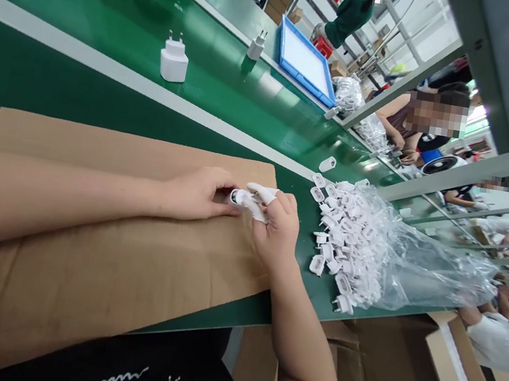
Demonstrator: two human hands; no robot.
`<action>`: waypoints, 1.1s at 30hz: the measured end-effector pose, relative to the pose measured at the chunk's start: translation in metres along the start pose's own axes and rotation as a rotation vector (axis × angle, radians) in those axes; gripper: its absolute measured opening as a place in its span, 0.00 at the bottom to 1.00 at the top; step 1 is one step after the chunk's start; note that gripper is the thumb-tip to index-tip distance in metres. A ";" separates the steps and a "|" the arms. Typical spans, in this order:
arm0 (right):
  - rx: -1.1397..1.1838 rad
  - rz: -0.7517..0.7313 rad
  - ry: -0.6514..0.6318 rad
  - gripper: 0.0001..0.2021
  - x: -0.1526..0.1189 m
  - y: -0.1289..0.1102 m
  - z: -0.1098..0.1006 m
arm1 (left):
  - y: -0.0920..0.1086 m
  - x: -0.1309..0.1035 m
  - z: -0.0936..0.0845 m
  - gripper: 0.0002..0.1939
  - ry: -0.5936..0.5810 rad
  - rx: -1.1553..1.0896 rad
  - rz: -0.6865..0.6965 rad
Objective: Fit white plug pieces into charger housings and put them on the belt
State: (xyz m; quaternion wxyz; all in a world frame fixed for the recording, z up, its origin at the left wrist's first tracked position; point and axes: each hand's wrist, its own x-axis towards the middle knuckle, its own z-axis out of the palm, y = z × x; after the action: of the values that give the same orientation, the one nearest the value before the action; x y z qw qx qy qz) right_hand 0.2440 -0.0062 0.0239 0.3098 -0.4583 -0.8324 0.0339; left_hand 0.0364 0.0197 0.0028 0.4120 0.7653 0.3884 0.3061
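My left hand [200, 195] is closed round a small white charger housing [235, 196], whose open end faces right and shows a bit of green inside. Most of that housing is hidden by the fingers. My right hand [278, 230] wears white finger cots on thumb and forefinger, and these close in right at the housing's open end. What lies between them, if anything, blends with the white cots. Under both hands lies a flat cardboard sheet [125, 273]. To the right, a heap of white plug caps [344, 237] spills out of a clear plastic bag [435, 270].
On the green conveyor belt [216, 94] stand a white charger [174, 62] and, farther off, another charger [257, 46]. A blue-rimmed tray [303, 63] rests beyond it. An open cardboard box [400, 368] is at lower right. Metal frame bars cross the right side; co-workers sit beyond.
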 end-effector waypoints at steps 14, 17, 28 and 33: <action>-0.183 -0.103 0.011 0.13 0.005 -0.004 0.010 | -0.006 0.000 0.001 0.14 0.026 0.088 0.069; -0.090 -0.074 0.003 0.14 0.009 -0.004 0.007 | -0.006 0.001 0.001 0.14 0.015 0.095 0.061; -0.248 -0.194 -0.040 0.10 0.018 -0.014 -0.006 | -0.007 0.000 0.002 0.15 0.038 0.009 0.017; -0.232 -0.243 -0.062 0.10 0.020 -0.012 -0.005 | -0.011 0.001 0.003 0.14 0.056 0.009 0.035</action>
State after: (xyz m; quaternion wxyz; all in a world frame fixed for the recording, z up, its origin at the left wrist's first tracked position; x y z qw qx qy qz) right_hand 0.2298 0.0015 0.0414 0.2308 -0.3858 -0.8891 -0.0863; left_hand 0.0362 0.0234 -0.0079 0.3920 0.7649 0.3877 0.3329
